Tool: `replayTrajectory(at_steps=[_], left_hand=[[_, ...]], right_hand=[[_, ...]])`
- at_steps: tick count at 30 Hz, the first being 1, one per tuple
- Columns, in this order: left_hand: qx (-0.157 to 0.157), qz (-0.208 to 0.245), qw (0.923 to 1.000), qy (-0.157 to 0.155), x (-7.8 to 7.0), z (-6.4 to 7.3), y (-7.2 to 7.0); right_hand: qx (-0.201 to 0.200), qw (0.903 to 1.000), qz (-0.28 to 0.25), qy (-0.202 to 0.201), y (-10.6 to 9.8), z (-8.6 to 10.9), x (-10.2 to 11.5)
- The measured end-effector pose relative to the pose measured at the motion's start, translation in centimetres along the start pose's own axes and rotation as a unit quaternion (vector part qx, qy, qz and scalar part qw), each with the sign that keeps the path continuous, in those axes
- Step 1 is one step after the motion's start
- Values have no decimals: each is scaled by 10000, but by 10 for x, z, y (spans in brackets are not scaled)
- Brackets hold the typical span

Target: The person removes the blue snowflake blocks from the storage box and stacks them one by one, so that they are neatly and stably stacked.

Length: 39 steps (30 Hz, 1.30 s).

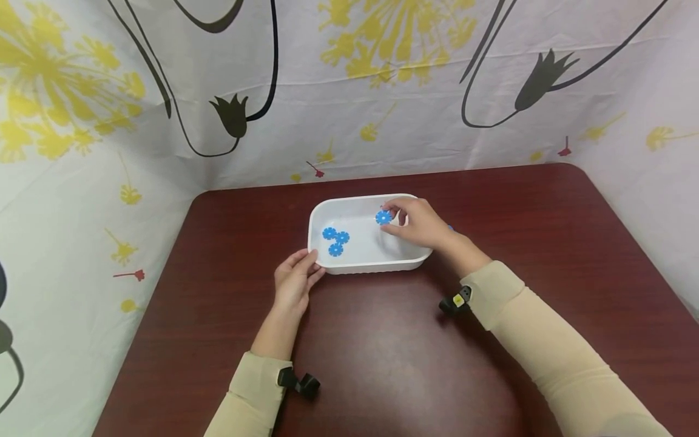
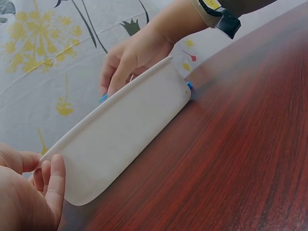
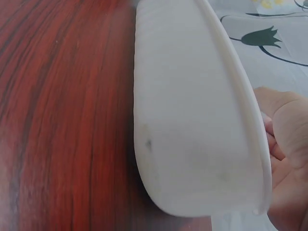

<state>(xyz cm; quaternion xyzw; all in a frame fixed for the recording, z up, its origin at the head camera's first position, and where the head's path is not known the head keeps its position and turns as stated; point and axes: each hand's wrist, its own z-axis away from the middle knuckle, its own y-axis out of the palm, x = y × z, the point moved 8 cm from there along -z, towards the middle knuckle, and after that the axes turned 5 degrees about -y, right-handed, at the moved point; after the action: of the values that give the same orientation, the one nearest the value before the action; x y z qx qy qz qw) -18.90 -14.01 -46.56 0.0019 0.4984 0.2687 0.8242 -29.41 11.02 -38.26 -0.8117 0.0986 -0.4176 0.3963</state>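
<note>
A white plastic tray lies on the table. Its near left corner is held by my left hand, with the thumb at the rim and fingers against the outer wall. Over the tray's right half, my right hand pinches a blue notched snowflake disc between thumb and fingers. Three similar blue discs lie close together on the left part of the tray floor. In the right wrist view, the tray wall hides the fingertips and the disc of my right hand.
Beyond the right wrist, a bit of something blue shows beside the tray, mostly hidden. The dark red wooden table extends around the tray. A white printed cloth hangs behind the table and along its sides.
</note>
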Motion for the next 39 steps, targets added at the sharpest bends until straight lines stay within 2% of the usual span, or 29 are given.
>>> replayTrajectory(at_steps=[6, 20, 28, 39], left_hand=[[-12, 3, 10000, -12, -1, 1, 0], [12, 41, 10000, -29, 0, -1, 0], [24, 57, 10000, -6, 0, -1, 0], [-20, 33, 10000, -26, 0, 0, -1]], right_hand=[[-483, 9988, 37, 1, -15, 7, -6], [-906, 9952, 18, 370, -41, 26, -25], [-957, 9922, 17, 799, -51, 41, -43], [-968, 9880, 212, 1182, -60, 62, -67]])
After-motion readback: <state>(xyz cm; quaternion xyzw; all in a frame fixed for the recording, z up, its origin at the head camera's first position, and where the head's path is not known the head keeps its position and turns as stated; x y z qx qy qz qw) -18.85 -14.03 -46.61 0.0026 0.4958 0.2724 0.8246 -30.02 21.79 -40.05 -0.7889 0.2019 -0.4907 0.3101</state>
